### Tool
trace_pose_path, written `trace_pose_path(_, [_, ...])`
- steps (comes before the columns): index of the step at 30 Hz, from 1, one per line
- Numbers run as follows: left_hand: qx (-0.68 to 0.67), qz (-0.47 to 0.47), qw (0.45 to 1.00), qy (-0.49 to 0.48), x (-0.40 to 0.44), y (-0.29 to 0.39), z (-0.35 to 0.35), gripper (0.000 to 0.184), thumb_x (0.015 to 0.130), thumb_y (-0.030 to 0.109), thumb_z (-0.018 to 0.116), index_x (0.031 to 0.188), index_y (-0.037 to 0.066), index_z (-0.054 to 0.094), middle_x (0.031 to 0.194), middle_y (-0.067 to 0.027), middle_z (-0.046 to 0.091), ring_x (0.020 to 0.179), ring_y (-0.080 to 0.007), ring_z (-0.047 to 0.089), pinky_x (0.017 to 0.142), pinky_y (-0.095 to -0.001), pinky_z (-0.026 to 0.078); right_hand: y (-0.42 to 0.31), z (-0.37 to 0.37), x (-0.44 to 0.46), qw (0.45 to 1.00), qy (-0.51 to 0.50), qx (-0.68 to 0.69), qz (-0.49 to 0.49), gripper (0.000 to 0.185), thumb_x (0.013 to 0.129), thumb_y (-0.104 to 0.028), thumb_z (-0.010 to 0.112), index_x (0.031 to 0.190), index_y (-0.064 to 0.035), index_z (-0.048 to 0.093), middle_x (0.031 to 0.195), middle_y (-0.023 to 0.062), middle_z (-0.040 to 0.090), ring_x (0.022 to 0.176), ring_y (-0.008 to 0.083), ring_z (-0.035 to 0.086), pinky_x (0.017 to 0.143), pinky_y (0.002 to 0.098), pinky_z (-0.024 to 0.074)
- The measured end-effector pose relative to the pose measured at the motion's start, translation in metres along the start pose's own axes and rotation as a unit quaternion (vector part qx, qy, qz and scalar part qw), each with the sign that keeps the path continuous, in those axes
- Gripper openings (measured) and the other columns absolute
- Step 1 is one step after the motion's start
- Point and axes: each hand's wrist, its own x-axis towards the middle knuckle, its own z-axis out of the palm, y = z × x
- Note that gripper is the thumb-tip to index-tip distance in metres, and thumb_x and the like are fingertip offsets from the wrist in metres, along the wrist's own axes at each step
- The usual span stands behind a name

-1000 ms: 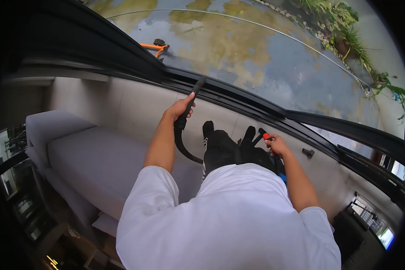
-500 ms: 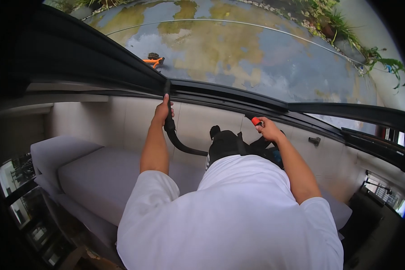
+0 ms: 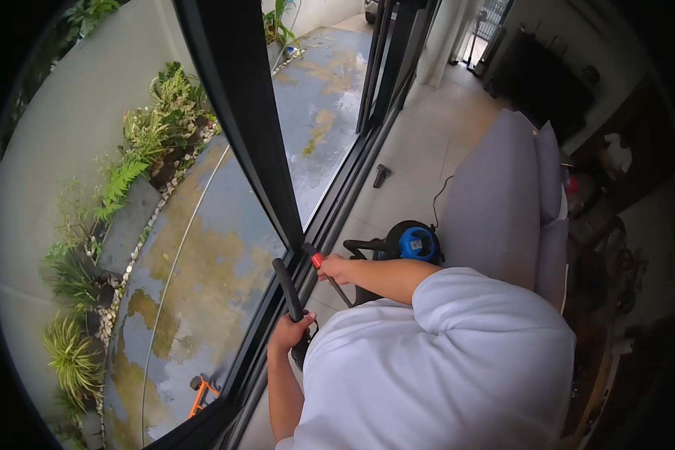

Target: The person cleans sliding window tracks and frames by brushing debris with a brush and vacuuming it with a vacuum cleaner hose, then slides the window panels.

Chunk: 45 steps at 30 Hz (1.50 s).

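Note:
My left hand (image 3: 288, 334) is closed around a black vacuum hose handle (image 3: 286, 286), whose curved upper end points at the sliding door's track (image 3: 330, 217). In my right hand (image 3: 333, 268) is a slim tool with a red collar (image 3: 316, 259) and a black tip; it looks like a brush, but its exact kind is unclear. That tip is near the foot of the dark door frame (image 3: 240, 127). A blue and black canister vacuum (image 3: 416, 241) stands on the floor beyond my right forearm, partly hidden by it.
A black nozzle attachment (image 3: 382, 176) lies on the tiled floor (image 3: 420, 150). The grey sofa (image 3: 495, 202) stands to the right, with a cord (image 3: 439, 199) running beside it. Outside the glass are a wet patio (image 3: 195, 300), plants (image 3: 120, 180) and an orange object (image 3: 202, 396).
My view has turned right along the door track, bringing the vacuum into sight. The hose handle and the red-collared tool are now closer together, still in my hands.

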Motion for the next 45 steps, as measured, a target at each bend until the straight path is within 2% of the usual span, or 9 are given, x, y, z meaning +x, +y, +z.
trace_pose_path(1, [0.022,0.030,0.999,0.024,0.019,0.008,0.014,0.065,0.089,0.058,0.074,0.107,-0.004,0.070,0.074,-0.0127,0.069,0.070,-0.0222,0.069,0.067,-0.0374,0.054,-0.007,-0.006,-0.006,0.997,-0.027,0.066,0.010,0.016,0.089,0.001,0.067,0.105,-0.0016,0.065,0.089,0.0124,0.068,0.073,0.0235,0.072,0.055,0.0450,0.0499])
trace_pose_path(11, [0.028,-0.011,0.999,-0.037,0.170,0.156,0.091,0.037,0.088,0.032,0.076,0.102,-0.003,0.076,0.092,-0.0142,0.078,0.087,-0.0236,0.074,0.082,-0.0380,0.056,-0.043,-0.104,0.090,0.920,-0.101,0.375,0.058,0.015,0.097,0.004,0.056,0.112,0.0026,0.058,0.098,0.0136,0.064,0.089,0.0261,0.067,0.073,0.0453,0.0553])
trace_pose_path(17, [0.028,-0.068,0.994,-0.076,0.229,0.221,0.105,0.034,0.086,0.028,0.079,0.098,-0.003,0.075,0.090,-0.0137,0.077,0.081,-0.0222,0.073,0.075,-0.0363,0.055,-0.182,-0.216,0.077,0.960,0.253,-0.004,0.117,0.096,0.086,-0.035,0.077,0.149,0.0089,0.019,0.137,0.0271,0.050,0.126,0.0356,0.055,0.108,0.0478,0.0460])
trace_pose_path(19, [0.090,-0.065,0.990,-0.085,0.240,0.221,0.101,0.037,0.086,0.030,0.080,0.100,-0.003,0.075,0.089,-0.0143,0.077,0.080,-0.0227,0.073,0.075,-0.0369,0.055,-0.280,-0.287,0.121,0.925,0.322,-0.046,-0.195,0.089,0.093,-0.036,0.072,0.153,0.0067,0.023,0.155,0.0302,0.032,0.147,0.0412,0.032,0.120,0.0459,0.0330])
trace_pose_path(22, [0.144,-0.055,0.981,-0.119,0.267,0.192,0.103,0.045,0.083,0.036,0.082,0.100,-0.005,0.074,0.090,-0.0161,0.076,0.080,-0.0243,0.073,0.078,-0.0381,0.056,-0.512,-0.391,0.070,0.698,0.433,0.011,-0.571,0.078,0.096,-0.039,0.069,0.151,0.0048,0.034,0.150,0.0311,0.042,0.140,0.0436,0.043,0.117,0.0474,0.0353])
trace_pose_path(27, [0.149,-0.032,0.972,-0.178,0.276,0.214,0.106,0.049,0.080,0.038,0.083,0.097,-0.006,0.074,0.090,-0.0169,0.076,0.081,-0.0242,0.072,0.078,-0.0384,0.056,-0.741,-0.480,-0.062,0.479,0.536,0.047,-0.694,0.089,0.095,-0.065,0.058,0.145,0.0074,0.046,0.146,0.0334,0.049,0.136,0.0443,0.050,0.112,0.0471,0.0417])
trace_pose_path(32, [0.134,-0.037,0.967,-0.212,0.269,0.202,0.107,0.046,0.079,0.036,0.083,0.097,-0.005,0.075,0.089,-0.0167,0.075,0.082,-0.0221,0.072,0.075,-0.0375,0.055,-0.782,-0.501,-0.055,0.693,0.435,0.026,-0.575,0.096,0.092,-0.079,0.045,0.144,0.0018,0.054,0.148,0.0302,0.052,0.141,0.0437,0.047,0.117,0.0477,0.0370])
trace_pose_path(40, [0.101,-0.040,0.979,-0.173,0.261,0.164,0.096,0.038,0.080,0.027,0.084,0.099,-0.005,0.074,0.090,-0.0173,0.076,0.078,-0.0226,0.072,0.073,-0.0380,0.056,-0.757,-0.456,-0.079,0.671,0.465,0.067,-0.573,0.095,0.097,-0.075,0.038,0.130,0.0117,0.057,0.134,0.0369,0.054,0.131,0.0470,0.053,0.111,0.0483,0.0420])
trace_pose_path(45, [0.075,-0.051,0.978,-0.186,0.278,0.139,0.097,0.036,0.080,0.023,0.084,0.099,-0.006,0.074,0.090,-0.0170,0.075,0.078,-0.0232,0.072,0.073,-0.0381,0.056,-0.718,-0.391,-0.101,0.610,0.462,0.129,-0.631,0.054,0.109,-0.042,0.038,0.112,0.0075,0.060,0.118,0.0301,0.059,0.114,0.0454,0.058,0.100,0.0506,0.0463])
